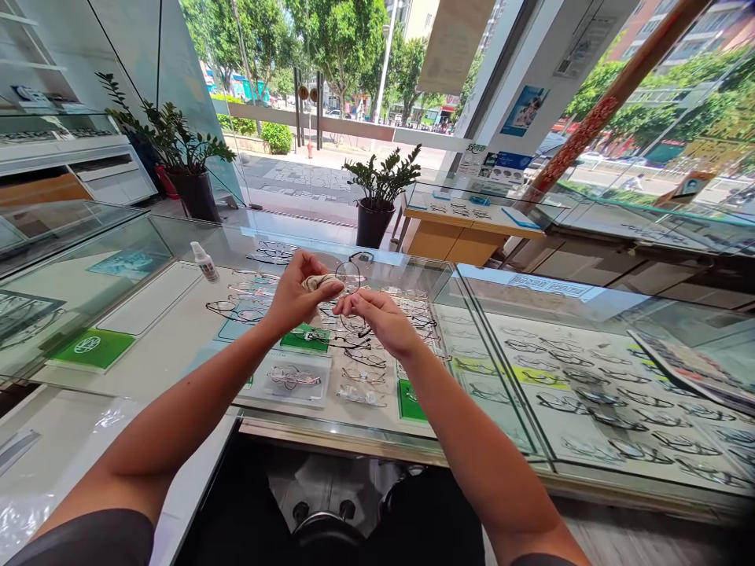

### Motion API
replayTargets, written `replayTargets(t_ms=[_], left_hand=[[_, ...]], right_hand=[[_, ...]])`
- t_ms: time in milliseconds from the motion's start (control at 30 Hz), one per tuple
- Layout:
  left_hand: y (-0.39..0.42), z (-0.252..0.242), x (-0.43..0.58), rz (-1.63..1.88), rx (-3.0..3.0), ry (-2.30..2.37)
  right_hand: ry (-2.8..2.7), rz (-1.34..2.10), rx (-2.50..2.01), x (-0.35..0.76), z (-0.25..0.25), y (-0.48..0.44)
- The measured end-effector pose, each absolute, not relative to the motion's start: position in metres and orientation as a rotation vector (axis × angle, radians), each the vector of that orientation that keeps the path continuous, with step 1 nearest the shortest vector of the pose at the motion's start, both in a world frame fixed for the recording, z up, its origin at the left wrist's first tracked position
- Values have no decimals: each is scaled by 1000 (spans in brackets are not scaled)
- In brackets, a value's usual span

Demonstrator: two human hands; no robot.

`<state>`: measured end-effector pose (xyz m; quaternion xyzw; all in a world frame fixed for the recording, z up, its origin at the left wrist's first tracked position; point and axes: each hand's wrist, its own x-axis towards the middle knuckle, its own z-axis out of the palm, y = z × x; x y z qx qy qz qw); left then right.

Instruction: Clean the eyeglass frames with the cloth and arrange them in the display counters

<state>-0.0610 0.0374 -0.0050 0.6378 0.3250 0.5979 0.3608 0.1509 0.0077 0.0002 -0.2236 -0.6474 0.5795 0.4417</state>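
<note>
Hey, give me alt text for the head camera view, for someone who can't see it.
A person's right hand holds thin, dark, round-rimmed eyeglasses, the left hand a crumpled pale cloth beside them, above a glass display counter with many more pairs. A small white bottle stands left; beyond, leafy green plants in dark pots.

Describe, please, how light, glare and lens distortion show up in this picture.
Head view: strong daylight brightens the trees outside; head view: pale reflections cross the glass counter, and glare whitens the plastic at lower left; head view: forearms look stretched, probably by a wide lens; head view: left hand and right hand fairly clear, the glasses fainter.
</note>
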Motion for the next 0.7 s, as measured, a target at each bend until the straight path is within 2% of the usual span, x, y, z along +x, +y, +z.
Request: replayTargets(t_ms=[300,500,700], left_hand=[[45,0,-67,1583,1509,769],[38,-2,-64,1450,1657,854],[38,-2,-63,1532,1656,887]], right_hand=[[-1783,1433,-554,152,1,7],[-1679,1439,-568,152,-1,8],[-1761,1474,-588,149,-4,8]])
